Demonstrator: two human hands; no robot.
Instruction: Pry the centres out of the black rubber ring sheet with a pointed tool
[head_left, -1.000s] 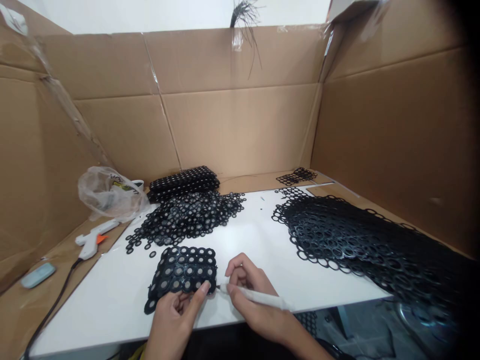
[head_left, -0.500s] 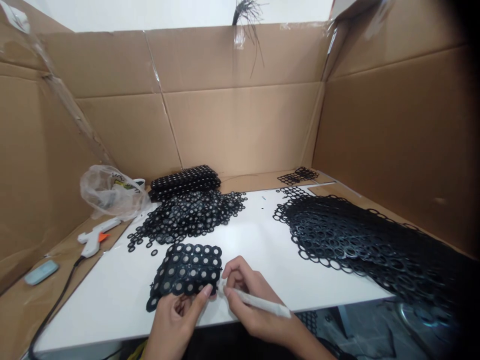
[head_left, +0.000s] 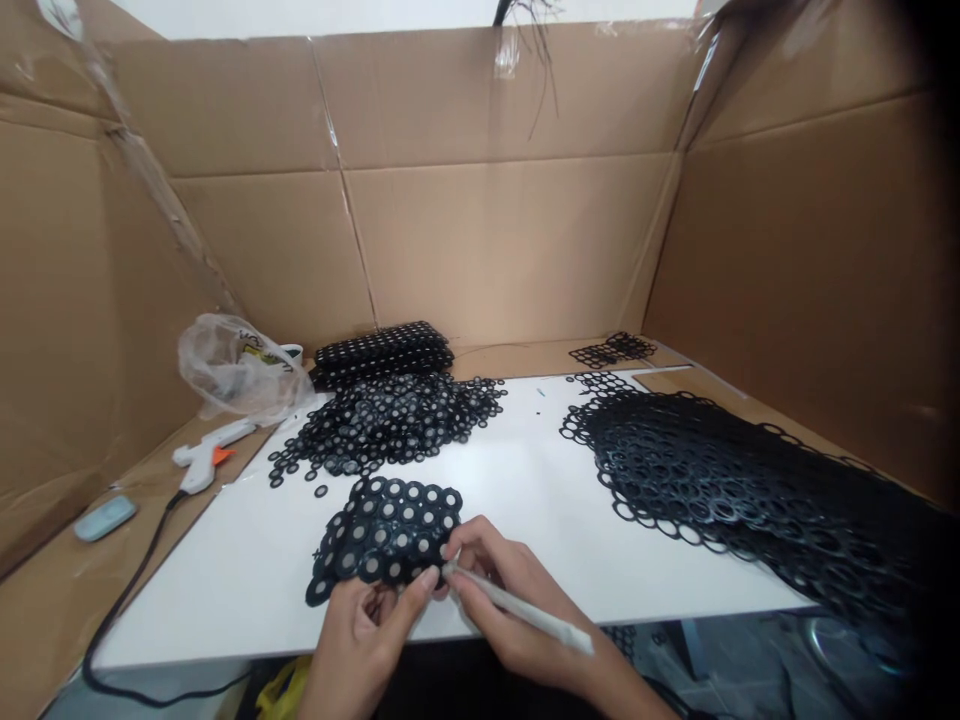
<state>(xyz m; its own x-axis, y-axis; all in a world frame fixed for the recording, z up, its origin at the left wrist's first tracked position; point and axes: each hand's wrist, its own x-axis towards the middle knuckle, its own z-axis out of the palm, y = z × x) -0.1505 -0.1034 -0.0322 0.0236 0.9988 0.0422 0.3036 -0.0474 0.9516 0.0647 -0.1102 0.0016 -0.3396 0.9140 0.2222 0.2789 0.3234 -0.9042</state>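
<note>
A black sheet of joined rings with pale round centres point(head_left: 386, 530) lies on the white tabletop in front of me. My left hand point(head_left: 373, 635) is closed, its thumb and fingers pinching the sheet's near edge. A whitish pen-like stick point(head_left: 529, 610) is gripped in my right hand point(head_left: 499, 590). The stick's tip end is at the sheet's near right corner, close to my left thumb; the fingers partly hide that spot. Just behind the sheet is a heap of loose black rings with pale centres point(head_left: 390, 420).
A large pile of black ring mesh point(head_left: 697, 470) covers the right side. At the back are a folded black dotted stack point(head_left: 382, 352) and small mesh pieces point(head_left: 611, 350). Left are a clear plastic bag point(head_left: 232, 370), a glue gun point(head_left: 206, 460) with cord and a pale blue object point(head_left: 105, 518). Cardboard walls point(head_left: 510, 240) surround the table.
The view has shifted, so things sit slightly more to the right. My right hand has come closer to my left, bringing the stick's tip against the sheet's corner.
</note>
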